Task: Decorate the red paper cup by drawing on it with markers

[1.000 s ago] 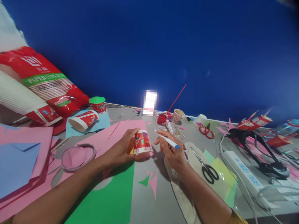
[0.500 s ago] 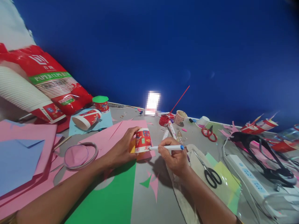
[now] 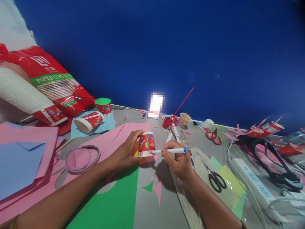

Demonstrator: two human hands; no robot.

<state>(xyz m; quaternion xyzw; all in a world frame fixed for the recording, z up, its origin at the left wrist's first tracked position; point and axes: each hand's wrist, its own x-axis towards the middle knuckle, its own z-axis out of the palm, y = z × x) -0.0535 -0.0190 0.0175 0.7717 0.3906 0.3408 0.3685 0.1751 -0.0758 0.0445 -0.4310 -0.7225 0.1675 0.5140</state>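
My left hand [image 3: 130,147] grips a red and white printed paper cup [image 3: 146,144] from its left side, fingers over the top and thumb low. A bit of yellow shows between palm and cup. In my right hand [image 3: 177,159] is a white marker pen [image 3: 172,150] with a blue end, pinched between thumb and fingers. Its tip meets the lower right edge of the cup, near the white band. Under the left forearm lies a green sheet [image 3: 114,200], next to pink paper [image 3: 119,135]. Small green and pink scraps [image 3: 157,190] are on the table below the cup.
At left are a bag of paper cups [image 3: 52,79], a cup with a green top [image 3: 103,106] and a lying cup [image 3: 89,121]. Black scissors [image 3: 215,179], red-handled scissors [image 3: 213,136] and a power strip [image 3: 256,181] are at right. A pixelated bright patch stands at the back.
The cup has turned slightly in my left hand, its printed pattern shifting a little to the right. The marker stays at the cup's lower edge; my right hand has barely moved.
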